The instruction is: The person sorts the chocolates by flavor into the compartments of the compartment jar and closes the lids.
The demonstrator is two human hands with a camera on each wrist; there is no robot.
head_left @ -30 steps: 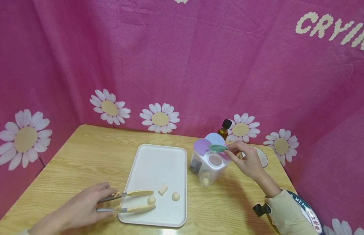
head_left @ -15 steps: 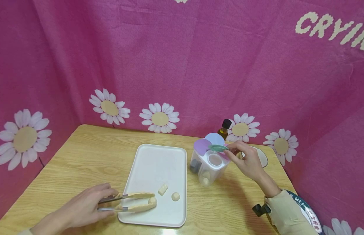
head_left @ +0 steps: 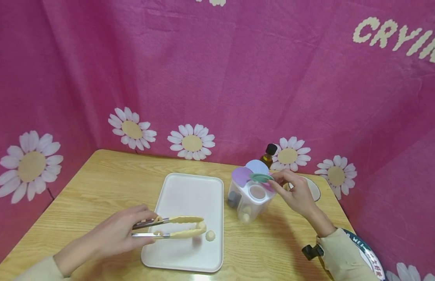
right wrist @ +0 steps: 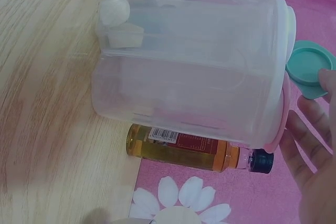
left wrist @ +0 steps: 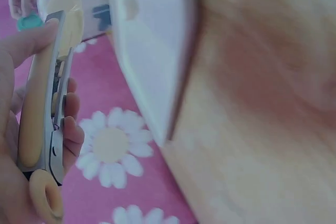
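Note:
My left hand [head_left: 122,230] grips metal tongs with cream tips [head_left: 185,233], which reach over the white tray [head_left: 185,195]. A small pale ball [head_left: 201,226] sits between the tong tips, and their shadow falls on the tray below. Another ball [head_left: 210,235] lies just to the right. In the left wrist view, my fingers wrap the tongs' handles [left wrist: 39,103]. My right hand [head_left: 296,193] pinches a green flip lid [head_left: 261,178], raised above the round opening of a clear divided container [head_left: 250,208]. Pale pieces [right wrist: 115,11] lie at its bottom in the right wrist view.
Behind the container stands an amber bottle with a black cap [head_left: 271,149]. A white dish [head_left: 313,189] is partly hidden by my right hand. A round, dark-rimmed printed object [head_left: 368,249] lies beneath my right sleeve. Pink floral cloth [head_left: 217,78] hangs around the wooden table [head_left: 119,183].
My left hand and the tongs have moved right and away from me; the ball between the tips has moved along. The rectangular piece is now hidden by the tongs. My right hand stays on the lid.

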